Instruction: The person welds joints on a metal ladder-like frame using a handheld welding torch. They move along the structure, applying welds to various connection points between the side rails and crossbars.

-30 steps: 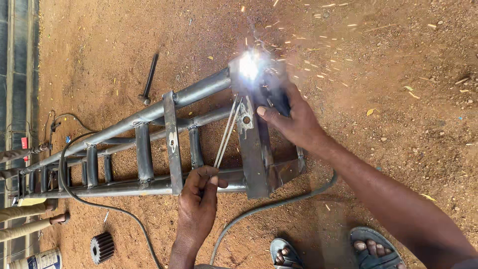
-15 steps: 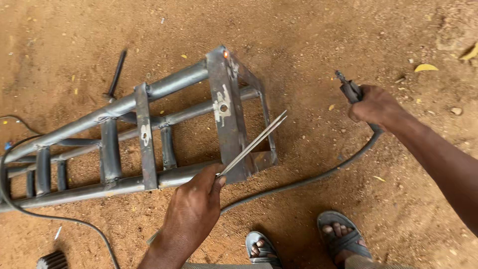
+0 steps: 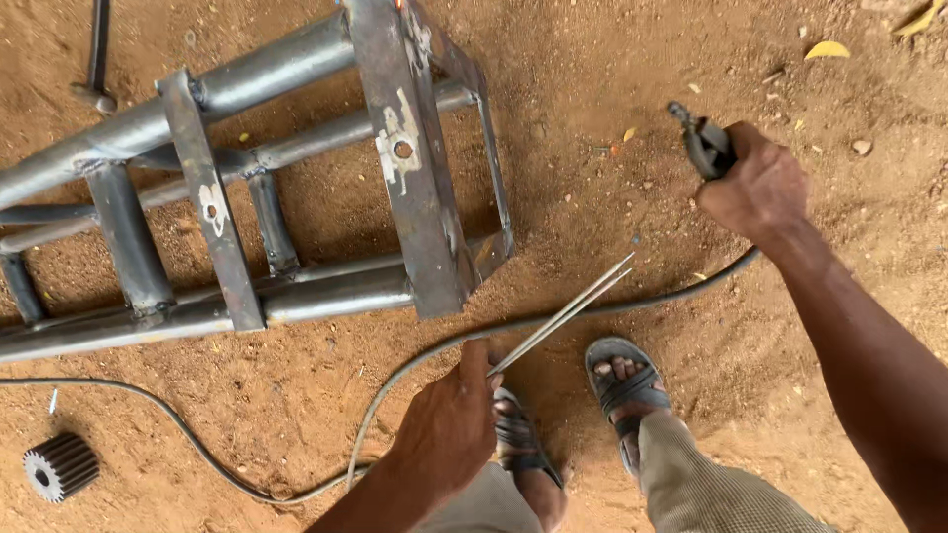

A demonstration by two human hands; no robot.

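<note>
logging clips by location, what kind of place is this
Likely an outdoor welding or metalwork yard: bare dirt ground, a welded steel tube frame, an electrode holder in the right hand, welding rods in the left hand.

One head-worn view — looking steeply down, close over the dirt ground point(image 3: 296, 424); nothing shared.

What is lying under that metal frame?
Under the metal frame only bare reddish dirt ground shows through its gaps, with shadow along the lower pipes. Whatever lies directly beneath the pipes and flat bars is covered.
</note>
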